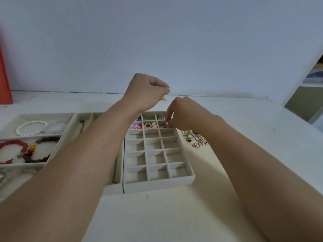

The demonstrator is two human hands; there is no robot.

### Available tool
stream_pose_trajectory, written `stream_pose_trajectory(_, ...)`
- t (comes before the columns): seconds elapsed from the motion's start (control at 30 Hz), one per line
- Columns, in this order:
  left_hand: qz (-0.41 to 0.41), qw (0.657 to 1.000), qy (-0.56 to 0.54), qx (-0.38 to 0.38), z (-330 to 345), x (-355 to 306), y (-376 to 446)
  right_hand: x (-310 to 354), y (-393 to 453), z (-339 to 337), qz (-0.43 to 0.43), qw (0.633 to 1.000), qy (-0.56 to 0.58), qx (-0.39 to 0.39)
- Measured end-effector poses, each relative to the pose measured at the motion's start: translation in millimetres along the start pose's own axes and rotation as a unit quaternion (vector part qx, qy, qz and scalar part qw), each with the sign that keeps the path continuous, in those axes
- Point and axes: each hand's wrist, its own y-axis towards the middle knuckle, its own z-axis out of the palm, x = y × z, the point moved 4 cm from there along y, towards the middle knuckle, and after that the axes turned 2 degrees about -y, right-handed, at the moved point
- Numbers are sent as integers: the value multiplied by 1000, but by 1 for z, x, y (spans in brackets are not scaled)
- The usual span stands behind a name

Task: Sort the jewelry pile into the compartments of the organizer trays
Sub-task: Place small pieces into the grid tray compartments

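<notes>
The left hand [148, 91] is raised above the far end of the grid tray [181, 184], pinching a small cream bead [164, 98]. The right hand [183, 113] pinches another pale piece [167, 124] over the tray's far right compartments. A ring pile [194, 138] lies just right of the tray; bracelets fill the left tray [10, 166].

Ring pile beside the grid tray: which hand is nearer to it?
Right. The right hand hovers just up and left of the ring pile, over the grid tray's far rows; the left hand is raised farther left.

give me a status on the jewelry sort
Left hand pinching cream bead. Right hand over grid tray. Ring pile unsorted, nothing blocking.
</notes>
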Motion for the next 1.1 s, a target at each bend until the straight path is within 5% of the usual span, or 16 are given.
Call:
stream_pose_trajectory(0.83,6,1000,4,15,3,3,3,-2,-2,1,35,999,-18,12)
stream_pose_trajectory(1.1,7,1000,15,18,0,5,6,-11,2,-11,53,997,53,-13)
